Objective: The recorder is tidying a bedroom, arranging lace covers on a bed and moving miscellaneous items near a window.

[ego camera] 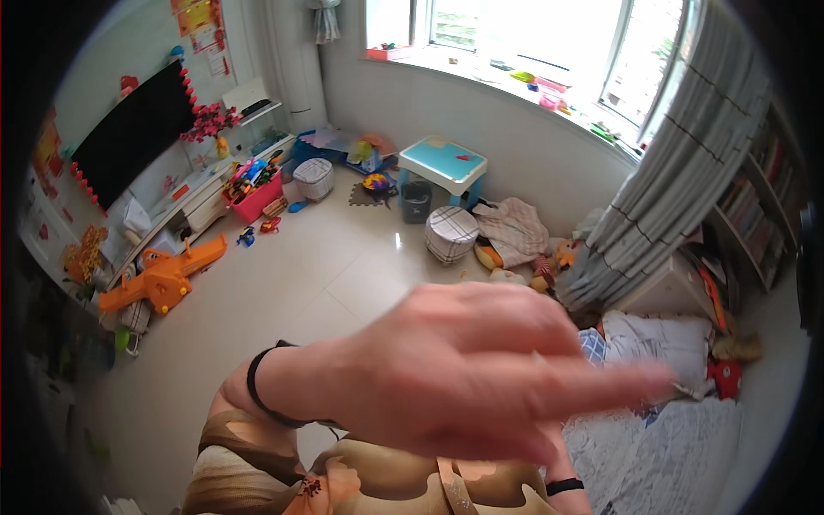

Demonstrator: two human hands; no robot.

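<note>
My left hand is raised close to the camera, blurred, with a thin black band around its wrist. Its index finger stretches to the right while other fingers bend; nothing shows in it, though the palm side is hidden. Of my right arm, only a stretch with another black band appears at the lower right. The left hand covers the place where my right hand would be. Below both arms is my brown and cream patterned garment. The tiled floor lies beyond the left hand.
An orange plastic toy lies left, near a pink toy bin. Checked stools and a small blue-topped table stand toward the window. A bed with a pillow is at right, beside a curtain.
</note>
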